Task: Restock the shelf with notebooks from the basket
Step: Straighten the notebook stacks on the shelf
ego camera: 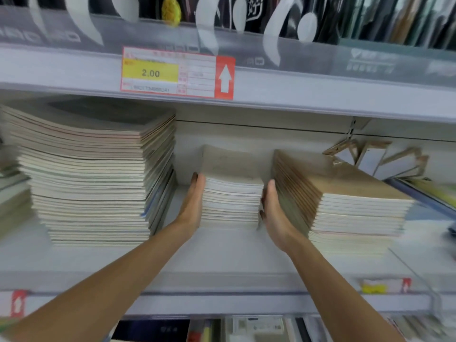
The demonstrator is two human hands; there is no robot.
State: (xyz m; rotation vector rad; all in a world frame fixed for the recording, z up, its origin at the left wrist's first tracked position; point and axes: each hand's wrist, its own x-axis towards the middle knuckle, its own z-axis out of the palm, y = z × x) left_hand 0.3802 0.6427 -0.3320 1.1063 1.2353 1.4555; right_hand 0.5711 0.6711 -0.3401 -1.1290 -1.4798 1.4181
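Note:
A small stack of beige-covered notebooks [232,193] sits in the middle of the white shelf [222,262]. My left hand [193,203] lies flat against the stack's left side, fingers straight and pointing into the shelf. My right hand [274,213] presses against its right side, fingers straight, in the narrow gap beside another stack. The basket is out of view.
A tall pile of notebooks [93,174] stands to the left and a brown-covered pile [345,198] to the right. The upper shelf edge carries a 2.00 price tag [176,72]. More goods show on the shelf below [256,328].

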